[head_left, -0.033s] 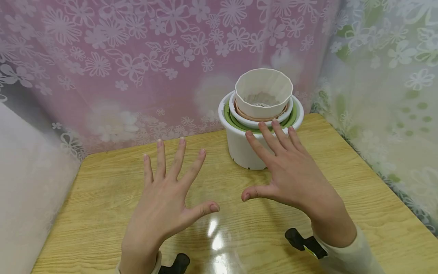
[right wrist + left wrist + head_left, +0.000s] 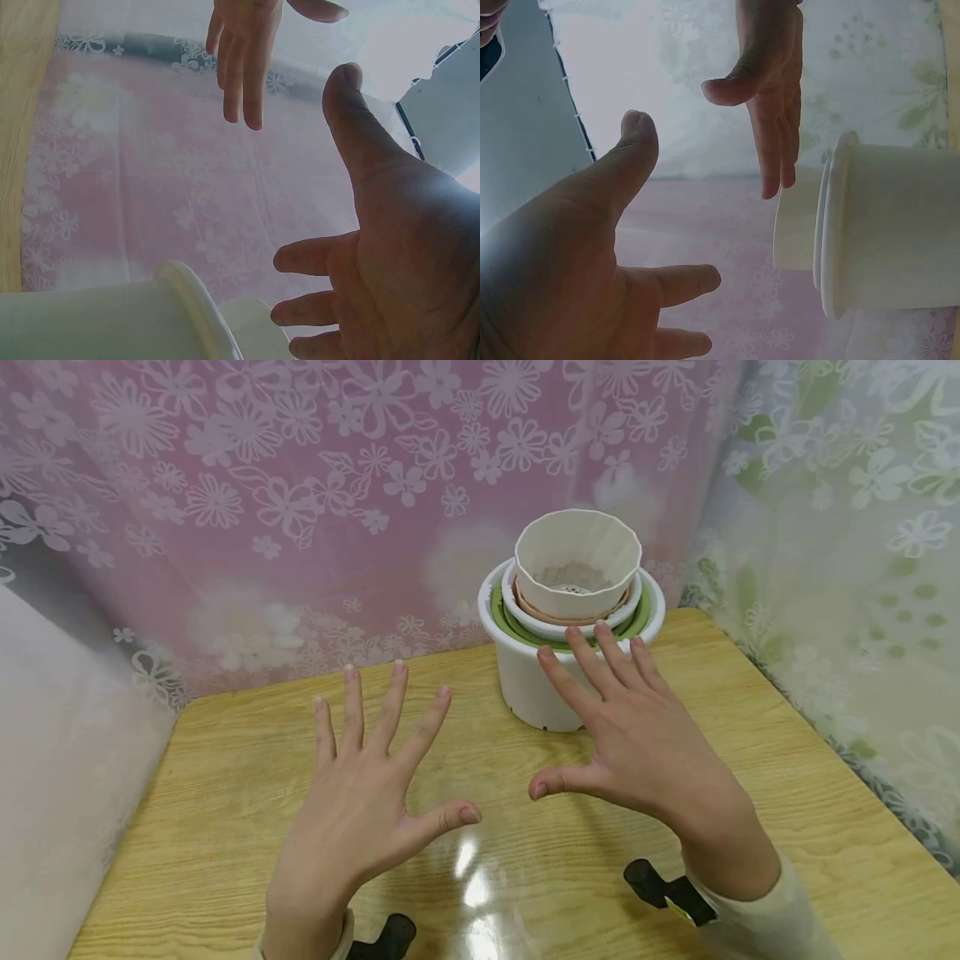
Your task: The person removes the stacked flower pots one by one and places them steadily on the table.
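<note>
Both hands are held above the table with fingers straight and spread, holding nothing. My left hand (image 2: 360, 810) is over the left-middle part of the table. In the head view my right hand (image 2: 645, 747) overlaps the front of a stack of nested flower pots. The biggest, a white pot (image 2: 517, 681), stands at the bottom on the table. Inside it sit a green pot (image 2: 501, 610), a smaller white pot, a terracotta-coloured one that shows only as a rim, and a cream pot (image 2: 551, 604) with a faceted wall and drain holes on top. In the left wrist view the stack (image 2: 900, 225) lies beyond the hands.
The wood-grain table (image 2: 225, 760) runs back to a pink floral curtain (image 2: 337, 527). A pale green floral curtain (image 2: 847, 568) hangs along the right side, and whitish cloth (image 2: 67, 760) on the left. Black wrist mounts (image 2: 667, 893) sit below the wrists.
</note>
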Available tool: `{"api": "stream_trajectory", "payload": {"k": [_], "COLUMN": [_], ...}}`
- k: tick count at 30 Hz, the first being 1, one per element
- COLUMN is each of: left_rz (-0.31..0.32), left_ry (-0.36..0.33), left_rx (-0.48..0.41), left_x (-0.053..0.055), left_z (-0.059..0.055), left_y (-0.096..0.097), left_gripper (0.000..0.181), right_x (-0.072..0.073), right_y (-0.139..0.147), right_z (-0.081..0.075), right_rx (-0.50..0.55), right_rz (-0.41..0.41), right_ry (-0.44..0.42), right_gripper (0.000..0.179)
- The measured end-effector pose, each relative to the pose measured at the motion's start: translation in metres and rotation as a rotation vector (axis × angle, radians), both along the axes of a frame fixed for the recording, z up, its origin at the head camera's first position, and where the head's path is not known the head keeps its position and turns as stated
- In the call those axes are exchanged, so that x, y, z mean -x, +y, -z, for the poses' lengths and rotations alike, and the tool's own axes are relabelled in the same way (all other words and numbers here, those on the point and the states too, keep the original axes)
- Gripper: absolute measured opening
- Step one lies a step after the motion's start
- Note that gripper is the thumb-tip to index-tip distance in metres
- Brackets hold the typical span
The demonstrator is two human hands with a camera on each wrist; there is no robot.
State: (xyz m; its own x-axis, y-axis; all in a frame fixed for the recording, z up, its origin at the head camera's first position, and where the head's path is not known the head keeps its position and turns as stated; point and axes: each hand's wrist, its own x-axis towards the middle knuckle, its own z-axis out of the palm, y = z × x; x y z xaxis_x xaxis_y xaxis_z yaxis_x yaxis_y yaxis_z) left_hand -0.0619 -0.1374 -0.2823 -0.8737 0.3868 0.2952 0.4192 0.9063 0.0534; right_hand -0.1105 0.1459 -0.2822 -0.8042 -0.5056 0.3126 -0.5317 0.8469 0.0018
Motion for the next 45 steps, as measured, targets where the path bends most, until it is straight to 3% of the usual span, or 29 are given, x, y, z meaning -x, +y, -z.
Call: {"api": "stream_trajectory", "payload": {"k": [7, 14, 21, 27, 31, 34, 40, 45], "left_rz": [0.017, 0.084, 0.287, 0.353, 0.365, 0.372, 0.423, 0.417], "left_ry": [-0.002, 0.063, 0.202, 0.280, 0.329, 0.326, 0.302, 0.316], "left_rx": [-0.006, -0.049, -0.223, -0.376, -0.333, -0.279, -0.254, -0.281], "left_x": [0.002, 0.015, 0.053, 0.090, 0.116, 0.130, 0.146, 0.151], "left_z": [0.000, 0.006, 0.028, 0.046, 0.048, 0.048, 0.045, 0.046], "left_y": [0.000, -0.001, 0.012, 0.037, 0.058, 0.065, 0.072, 0.073], "left_gripper": [0.098, 0.088, 0.067, 0.051, 0.048, 0.049, 0.043, 0.035], "right_x": [0.002, 0.025, 0.049, 0.060, 0.065, 0.066, 0.067, 0.071], "right_y": [0.000, 0.013, 0.029, 0.036, 0.038, 0.037, 0.034, 0.030], "right_z": [-0.001, 0.006, 0.017, 0.024, 0.027, 0.029, 0.032, 0.031], "right_rx": [0.025, 0.199, 0.287, 0.335, 0.353, 0.362, 0.382, 0.389], "right_rz": [-0.012, -0.103, -0.052, -0.060, -0.066, -0.053, -0.040, -0.053], "right_ry": [0.017, 0.206, 0.259, 0.236, 0.237, 0.233, 0.228, 0.235], "right_gripper": [0.110, 0.081, 0.056, 0.045, 0.042, 0.040, 0.034, 0.032]}}
